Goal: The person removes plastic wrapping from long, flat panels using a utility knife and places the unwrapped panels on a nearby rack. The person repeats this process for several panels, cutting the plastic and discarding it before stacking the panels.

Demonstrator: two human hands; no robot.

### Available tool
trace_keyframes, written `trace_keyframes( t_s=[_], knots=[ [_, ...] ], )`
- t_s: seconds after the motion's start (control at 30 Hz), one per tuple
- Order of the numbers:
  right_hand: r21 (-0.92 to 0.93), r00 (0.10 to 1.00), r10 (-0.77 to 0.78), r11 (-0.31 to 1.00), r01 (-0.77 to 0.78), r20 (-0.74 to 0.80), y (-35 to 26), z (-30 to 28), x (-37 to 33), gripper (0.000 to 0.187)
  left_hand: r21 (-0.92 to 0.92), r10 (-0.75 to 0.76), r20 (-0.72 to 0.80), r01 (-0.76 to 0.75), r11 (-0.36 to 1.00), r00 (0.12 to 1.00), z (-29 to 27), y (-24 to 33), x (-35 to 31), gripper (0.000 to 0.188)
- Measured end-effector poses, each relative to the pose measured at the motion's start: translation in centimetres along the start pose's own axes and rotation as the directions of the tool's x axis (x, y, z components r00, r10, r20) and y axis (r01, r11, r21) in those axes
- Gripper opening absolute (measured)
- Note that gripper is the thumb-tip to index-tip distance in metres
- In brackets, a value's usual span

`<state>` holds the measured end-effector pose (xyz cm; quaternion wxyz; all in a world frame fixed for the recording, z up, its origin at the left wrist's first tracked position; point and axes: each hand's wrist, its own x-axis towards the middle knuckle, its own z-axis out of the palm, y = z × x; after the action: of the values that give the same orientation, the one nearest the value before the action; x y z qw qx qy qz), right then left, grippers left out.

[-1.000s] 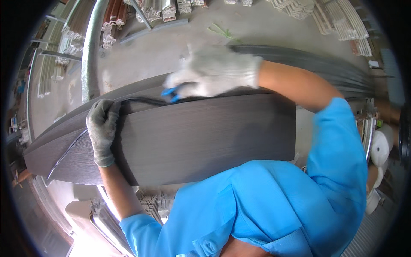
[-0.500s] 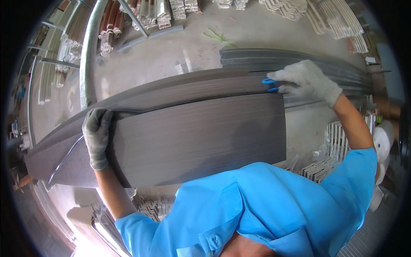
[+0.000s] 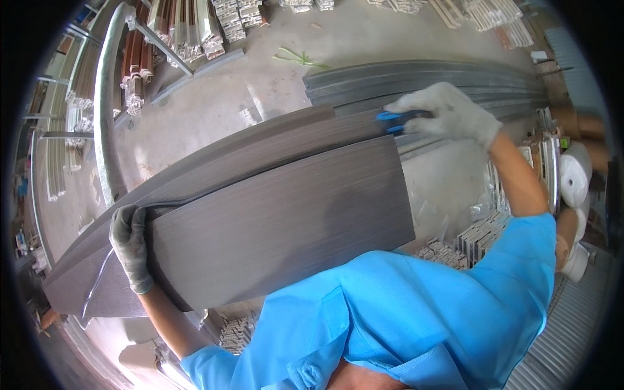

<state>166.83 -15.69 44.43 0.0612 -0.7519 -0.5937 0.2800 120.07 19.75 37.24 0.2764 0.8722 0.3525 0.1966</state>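
Observation:
A wide dark-grey panel (image 3: pixel 286 221) with a faint wood grain lies in front of me. Beyond it runs a long grey profile (image 3: pixel 260 147), a dark gap between the two. My left hand (image 3: pixel 130 244), in a grey glove, is closed at the panel's left end, fingers curled over its edge; their undersides are hidden. Over the profile's right end my right hand (image 3: pixel 448 117), in a pale glove, is closed on a small tool (image 3: pixel 391 116) with blue, loop-like ends and a dark middle. Its exact kind is unclear. A thin shiny strip (image 3: pixel 97 279) hangs left of my left hand.
Long dark-grey profiles (image 3: pixel 455 78) lie on the floor beyond my right hand. A metal rack post (image 3: pixel 104 117) stands at the left, with stacked brown and white profiles (image 3: pixel 182 32) behind. White rolls (image 3: pixel 574 175) are at the right, near piled profile lengths (image 3: pixel 481 237).
The whole view has shifted and tilted, so panel, profile and both hands appear further left. Both hands keep about the same places on the work, the right still with the blue-ended tool.

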Motion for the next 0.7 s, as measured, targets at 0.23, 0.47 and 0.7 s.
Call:
trace_keyframes(
  t_s=[0.23,0.47,0.7],
  knots=[
    [0.211,0.952,0.007,0.976,0.061,-0.306,1.6,3.0,-1.5,0.043,-0.013,-0.024,0.000,0.024,1.000,1.000,0.2,0.0,-0.1,0.008],
    [0.357,0.903,0.238,0.929,-0.103,-0.358,-0.2,8.4,-3.0,0.028,-0.075,-0.029,0.035,0.031,0.997,0.999,0.2,0.8,0.2,0.009],
    [0.328,0.790,0.338,0.926,-0.184,-0.511,-2.3,3.8,-2.2,0.042,0.032,0.085,-0.010,-0.084,0.996,0.996,-0.5,1.7,0.1,0.010]
  ],
)
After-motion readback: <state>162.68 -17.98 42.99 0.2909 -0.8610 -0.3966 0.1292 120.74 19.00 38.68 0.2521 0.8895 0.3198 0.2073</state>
